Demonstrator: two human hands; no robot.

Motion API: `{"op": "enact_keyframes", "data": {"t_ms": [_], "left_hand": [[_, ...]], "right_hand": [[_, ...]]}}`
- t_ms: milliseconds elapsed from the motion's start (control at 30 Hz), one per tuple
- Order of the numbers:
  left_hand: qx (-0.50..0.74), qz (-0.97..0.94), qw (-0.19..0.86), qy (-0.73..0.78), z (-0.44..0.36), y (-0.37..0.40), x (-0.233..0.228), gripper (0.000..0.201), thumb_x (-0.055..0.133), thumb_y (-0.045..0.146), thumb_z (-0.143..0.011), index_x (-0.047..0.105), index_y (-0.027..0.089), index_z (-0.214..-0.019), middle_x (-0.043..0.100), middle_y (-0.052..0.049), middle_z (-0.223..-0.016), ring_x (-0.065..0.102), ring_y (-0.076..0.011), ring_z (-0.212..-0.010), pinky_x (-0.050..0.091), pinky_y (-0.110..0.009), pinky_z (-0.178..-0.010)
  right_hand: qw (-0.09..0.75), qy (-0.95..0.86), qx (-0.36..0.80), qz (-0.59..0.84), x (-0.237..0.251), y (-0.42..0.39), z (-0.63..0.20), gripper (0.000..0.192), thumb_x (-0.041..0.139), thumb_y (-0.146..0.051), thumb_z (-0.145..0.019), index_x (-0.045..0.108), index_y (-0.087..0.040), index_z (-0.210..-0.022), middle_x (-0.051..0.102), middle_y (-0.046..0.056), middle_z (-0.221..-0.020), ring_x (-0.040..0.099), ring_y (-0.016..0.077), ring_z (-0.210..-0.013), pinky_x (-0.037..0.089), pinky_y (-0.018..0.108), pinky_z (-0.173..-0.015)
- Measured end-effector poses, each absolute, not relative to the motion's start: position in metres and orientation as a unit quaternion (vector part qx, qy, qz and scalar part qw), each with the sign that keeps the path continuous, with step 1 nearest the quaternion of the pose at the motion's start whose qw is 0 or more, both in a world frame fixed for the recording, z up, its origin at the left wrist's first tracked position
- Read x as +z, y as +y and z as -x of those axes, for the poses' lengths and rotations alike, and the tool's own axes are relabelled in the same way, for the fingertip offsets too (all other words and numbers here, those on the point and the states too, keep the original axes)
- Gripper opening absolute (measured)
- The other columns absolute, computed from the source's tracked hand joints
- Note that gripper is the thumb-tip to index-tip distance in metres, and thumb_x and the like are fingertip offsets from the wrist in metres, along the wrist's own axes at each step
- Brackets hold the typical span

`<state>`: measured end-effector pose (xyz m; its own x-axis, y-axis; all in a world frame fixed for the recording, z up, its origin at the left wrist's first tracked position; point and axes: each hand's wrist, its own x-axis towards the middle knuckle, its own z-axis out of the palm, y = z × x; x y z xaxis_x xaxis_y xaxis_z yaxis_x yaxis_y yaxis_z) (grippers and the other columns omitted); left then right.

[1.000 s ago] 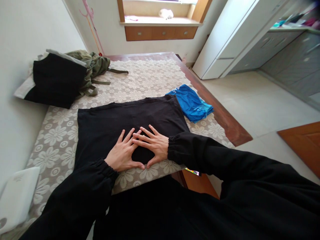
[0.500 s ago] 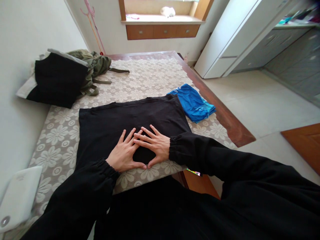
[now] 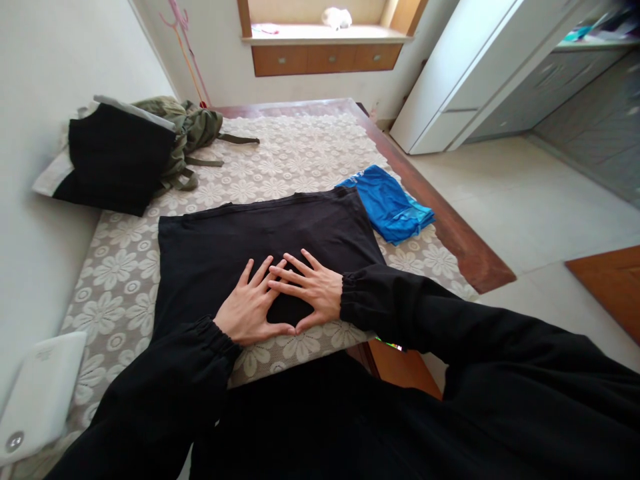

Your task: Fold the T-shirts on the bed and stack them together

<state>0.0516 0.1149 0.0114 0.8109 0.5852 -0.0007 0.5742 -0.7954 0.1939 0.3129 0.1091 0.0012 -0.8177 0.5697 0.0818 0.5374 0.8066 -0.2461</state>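
Observation:
A black garment point(image 3: 260, 230) lies spread flat on the table; its exact kind I cannot tell. My left hand point(image 3: 250, 310) rests palm down on its near part, fingers spread. Beside it my right hand point(image 3: 315, 290) also lies flat with fingers apart, its fingertips overlapping those of the left. The two thumbs meet near the table's front edge. Folded blue cloth point(image 3: 387, 207) with a lighter blue end touches the garment's far right corner. My dark sleeves cover the garment's near corners.
Lace cloth with flowers covers the wooden table point(image 3: 475, 260). At the far left lie an olive backpack point(image 3: 200, 130) and a black-and-white folded item point(image 3: 117, 157). A white device point(image 3: 43, 393) sits at the near left. Beyond the table stand a white refrigerator point(image 3: 460, 73) and a pink rack point(image 3: 187, 47).
Both hands hold the same flat pose on the garment. The view has shifted very slightly; nothing on the table has visibly moved.

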Motion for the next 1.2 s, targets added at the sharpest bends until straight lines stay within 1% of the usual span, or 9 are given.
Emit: {"op": "enact_keyframes", "data": {"t_ms": [133, 300, 433, 600, 667, 767, 967, 1100, 1200], "left_hand": [[0.036, -0.946, 0.084, 0.311, -0.052, 0.113, 0.010, 0.118, 0.043, 0.099, -0.091, 0.034, 0.015, -0.174, 0.032, -0.018, -0.180, 0.019, -0.0414, -0.171, 0.006, -0.067, -0.139], [0.023, -0.948, 0.074, 0.310, -0.052, 0.113, 0.009, 0.123, 0.042, 0.101, -0.089, 0.040, 0.010, -0.171, 0.032, -0.021, -0.179, 0.017, -0.0439, -0.171, 0.008, -0.069, -0.139], [0.034, -0.947, 0.064, 0.314, -0.051, 0.110, 0.011, 0.118, 0.041, 0.098, -0.092, 0.040, 0.011, -0.171, 0.036, -0.020, -0.179, 0.021, -0.0417, -0.170, 0.011, -0.066, -0.140], [0.044, -0.940, 0.051, 0.335, -0.038, 0.101, 0.013, 0.096, 0.046, 0.084, -0.102, 0.037, 0.021, -0.174, 0.034, -0.011, -0.181, 0.026, -0.0370, -0.170, 0.016, -0.062, -0.140], [0.047, -0.935, 0.044, 0.347, -0.027, 0.097, 0.013, 0.093, 0.048, 0.080, -0.104, 0.034, 0.022, -0.175, 0.033, -0.010, -0.181, 0.028, -0.0369, -0.169, 0.019, -0.062, -0.140], [0.056, -0.929, 0.029, 0.365, -0.002, 0.090, 0.013, 0.093, 0.048, 0.076, -0.105, 0.027, 0.022, -0.177, 0.036, -0.011, -0.180, 0.033, -0.0377, -0.167, 0.024, -0.063, -0.138], [0.085, -0.907, -0.005, 0.413, 0.054, 0.069, 0.011, 0.084, 0.044, 0.068, -0.109, 0.019, 0.029, -0.179, 0.039, -0.010, -0.179, 0.042, -0.0380, -0.162, 0.030, -0.062, -0.136], [0.099, -0.895, -0.024, 0.434, 0.079, 0.054, 0.008, 0.082, 0.044, 0.064, -0.110, 0.018, 0.028, -0.180, 0.038, -0.011, -0.179, 0.041, -0.0389, -0.163, 0.030, -0.064, -0.136], [0.110, -0.894, -0.008, 0.433, 0.096, 0.045, 0.008, 0.086, 0.051, 0.065, -0.108, 0.021, 0.029, -0.179, 0.040, -0.011, -0.178, 0.040, -0.0402, -0.163, 0.035, -0.064, -0.135]], "right_hand": [[0.080, -0.949, 0.099, 0.289, 0.000, 0.109, -0.314, 0.109, 0.074, -0.072, -0.094, 0.025, -0.026, -0.180, 0.020, 0.016, -0.185, 0.014, 0.0484, -0.171, 0.010, 0.079, -0.133], [0.084, -0.948, 0.099, 0.290, 0.000, 0.109, -0.314, 0.109, 0.072, -0.076, -0.094, 0.026, -0.026, -0.179, 0.020, 0.017, -0.185, 0.016, 0.0486, -0.171, 0.009, 0.078, -0.133], [0.084, -0.947, 0.096, 0.294, -0.001, 0.108, -0.314, 0.107, 0.071, -0.076, -0.095, 0.027, -0.027, -0.179, 0.019, 0.016, -0.186, 0.015, 0.0469, -0.171, 0.009, 0.077, -0.134], [0.078, -0.939, 0.098, 0.320, -0.003, 0.103, -0.325, 0.095, 0.067, -0.072, -0.100, 0.032, -0.028, -0.177, 0.021, 0.015, -0.185, 0.019, 0.0423, -0.172, 0.010, 0.074, -0.135], [0.075, -0.933, 0.097, 0.337, -0.004, 0.101, -0.338, 0.091, 0.065, -0.068, -0.103, 0.034, -0.027, -0.177, 0.023, 0.015, -0.185, 0.020, 0.0411, -0.171, 0.009, 0.073, -0.136], [0.073, -0.924, 0.094, 0.363, -0.004, 0.096, -0.365, 0.090, 0.066, -0.065, -0.103, 0.033, -0.025, -0.177, 0.026, 0.014, -0.184, 0.022, 0.0410, -0.171, 0.008, 0.073, -0.136], [0.085, -0.912, 0.075, 0.393, -0.005, 0.082, -0.418, 0.091, 0.068, -0.057, -0.103, 0.027, -0.027, -0.179, 0.029, 0.012, -0.184, 0.023, 0.0394, -0.171, 0.020, 0.070, -0.136], [0.095, -0.912, 0.069, 0.393, -0.007, 0.073, -0.447, 0.087, 0.066, -0.055, -0.105, 0.031, -0.023, -0.177, 0.033, 0.014, -0.182, 0.026, 0.0369, -0.171, 0.025, 0.066, -0.136], [0.120, -0.918, 0.073, 0.371, -0.007, 0.064, -0.472, 0.086, 0.067, -0.056, -0.104, 0.036, -0.021, -0.176, 0.042, 0.016, -0.177, 0.033, 0.0348, -0.168, 0.033, 0.063, -0.135]]}}
